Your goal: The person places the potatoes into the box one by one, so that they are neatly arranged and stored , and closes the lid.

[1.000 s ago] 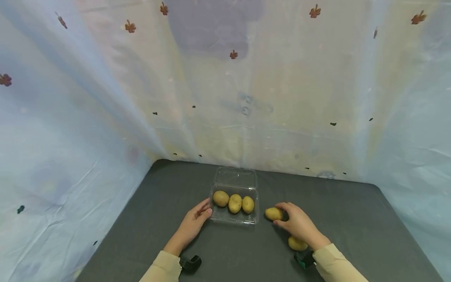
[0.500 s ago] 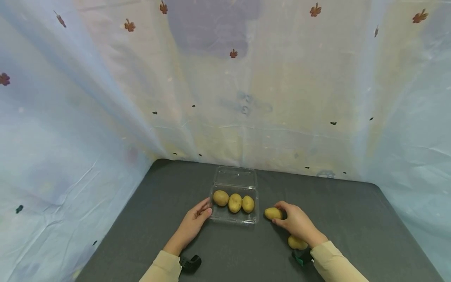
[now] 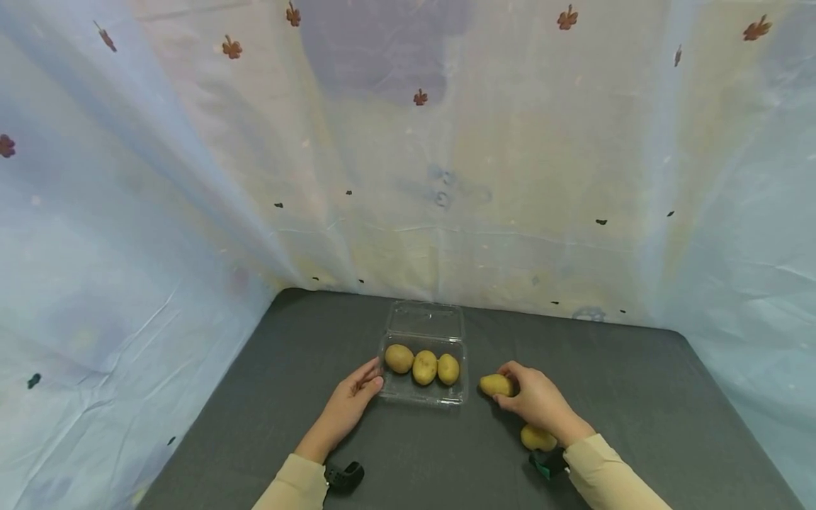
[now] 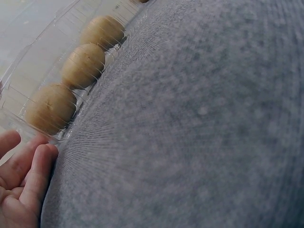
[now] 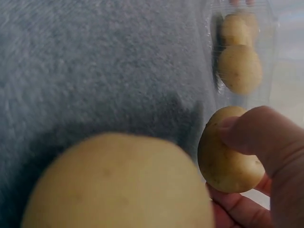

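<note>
A clear plastic container [image 3: 408,393] stands with its lid [image 3: 426,322] folded back, and three potatoes [image 3: 425,367] lie in a row inside it. My left hand [image 3: 347,407] touches the container's left side, its fingers extended and the thumb at the near corner. To the right of the container, my right hand [image 3: 542,402] holds a potato [image 3: 495,385] between thumb and fingers, low over the table. Another potato [image 3: 537,438] lies beneath my right wrist; it looms large in the right wrist view [image 5: 118,185].
A dark grey table [image 3: 306,340] carries everything. Behind it and at the sides hangs a pale patterned sheet [image 3: 510,142]. Dark straps [image 3: 344,477] are at both wrists.
The head view has shifted very slightly. Both hands, the container and the potatoes stay nearly where they were.
</note>
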Available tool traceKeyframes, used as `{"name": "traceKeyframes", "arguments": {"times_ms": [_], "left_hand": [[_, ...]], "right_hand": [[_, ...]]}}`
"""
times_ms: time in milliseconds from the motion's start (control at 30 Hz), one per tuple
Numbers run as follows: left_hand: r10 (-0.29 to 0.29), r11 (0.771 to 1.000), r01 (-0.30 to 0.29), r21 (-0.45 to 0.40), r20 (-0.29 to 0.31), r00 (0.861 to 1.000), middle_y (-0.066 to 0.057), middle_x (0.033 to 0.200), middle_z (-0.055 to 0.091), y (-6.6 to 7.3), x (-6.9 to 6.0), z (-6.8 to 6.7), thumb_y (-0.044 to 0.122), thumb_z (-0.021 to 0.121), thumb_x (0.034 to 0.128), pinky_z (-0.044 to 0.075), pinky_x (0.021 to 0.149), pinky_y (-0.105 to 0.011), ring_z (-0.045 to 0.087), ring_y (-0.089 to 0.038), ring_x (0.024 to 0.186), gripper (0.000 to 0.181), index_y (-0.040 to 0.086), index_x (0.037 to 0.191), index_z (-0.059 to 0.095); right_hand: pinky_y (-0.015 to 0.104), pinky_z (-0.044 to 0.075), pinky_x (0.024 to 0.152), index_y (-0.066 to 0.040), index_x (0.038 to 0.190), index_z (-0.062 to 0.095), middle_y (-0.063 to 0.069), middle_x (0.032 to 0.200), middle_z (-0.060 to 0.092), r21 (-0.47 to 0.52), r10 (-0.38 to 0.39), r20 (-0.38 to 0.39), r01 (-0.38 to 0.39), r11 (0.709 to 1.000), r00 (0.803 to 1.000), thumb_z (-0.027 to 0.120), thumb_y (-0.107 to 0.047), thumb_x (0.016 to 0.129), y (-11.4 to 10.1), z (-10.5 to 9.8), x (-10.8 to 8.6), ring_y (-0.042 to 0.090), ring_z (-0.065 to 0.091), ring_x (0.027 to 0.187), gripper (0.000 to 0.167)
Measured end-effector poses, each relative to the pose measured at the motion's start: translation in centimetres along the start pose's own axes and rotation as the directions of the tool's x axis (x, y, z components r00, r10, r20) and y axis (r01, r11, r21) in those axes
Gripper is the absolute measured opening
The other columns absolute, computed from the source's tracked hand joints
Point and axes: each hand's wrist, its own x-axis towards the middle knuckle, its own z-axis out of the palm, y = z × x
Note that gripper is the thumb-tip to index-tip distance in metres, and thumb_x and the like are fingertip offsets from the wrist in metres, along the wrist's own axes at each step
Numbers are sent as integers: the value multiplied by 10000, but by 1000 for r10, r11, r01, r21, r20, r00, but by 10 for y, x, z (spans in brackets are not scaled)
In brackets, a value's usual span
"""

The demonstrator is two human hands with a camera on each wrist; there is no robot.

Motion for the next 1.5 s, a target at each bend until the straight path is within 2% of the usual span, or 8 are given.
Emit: {"name": "traceKeyframes", "arguments": {"times_ms": [200,433,667,833,1067,1300,1500], "left_hand": [[-1,1000,1,4,2,1000,-165,1439,457,-2,0,0,336,530,1011,363,1063,-457,436,-252,1321,601,72,1510,326],[6,1000,-6,1,-2,1000,-168,1435,460,-1,0,1,324,524,1016,360,1063,-459,434,-257,1322,590,65,1508,329],[-10,1000,10,-13,11,1000,-160,1449,445,-3,-2,1,337,526,1012,362,1066,-433,419,-248,1333,602,72,1512,320],[1,1000,-2,-20,-11,1000,-165,1435,461,-3,-1,1,323,539,1008,363,1063,-453,431,-262,1324,589,68,1502,343],[5,1000,-5,-2,-11,1000,-155,1434,466,-2,1,1,324,541,1007,363,1063,-454,438,-249,1320,587,74,1502,347],[6,1000,-6,-19,-13,1000,-130,1430,476,-4,0,1,336,548,1001,360,1064,-445,437,-234,1321,599,83,1505,346],[11,1000,-11,-26,-6,1000,-142,1438,465,-4,1,1,332,549,1002,357,1064,-442,433,-235,1325,602,79,1506,339]], "right_hand": [[370,502,706,-157,1138,636,-31,961,636,17,3,-31,-3,1000,1000,800,-311,812,0,-8,-1,136,594,859,396],[396,520,775,-175,1179,610,-24,1033,637,87,0,-74,6,996,997,790,-306,820,0,-11,-1,174,613,953,422],[415,522,809,-184,1188,602,-40,1059,641,123,-33,-97,45,991,995,783,-305,830,-6,-14,-1,166,619,975,420],[426,518,831,-198,1193,596,-57,1072,636,135,-58,-107,72,988,993,778,-328,835,-15,-16,2,157,615,991,422],[429,510,860,-197,1185,598,-63,1064,627,152,-71,-107,87,985,992,777,-308,835,-32,-15,3,159,607,1009,409],[406,512,840,-230,1173,604,-115,1033,617,168,-108,-106,125,978,988,779,-342,832,-51,-5,9,116,598,979,400],[390,508,816,-218,1193,597,-97,1048,611,174,-152,-80,164,971,985,751,-393,849,-68,6,12,114,582,970,415]]}}
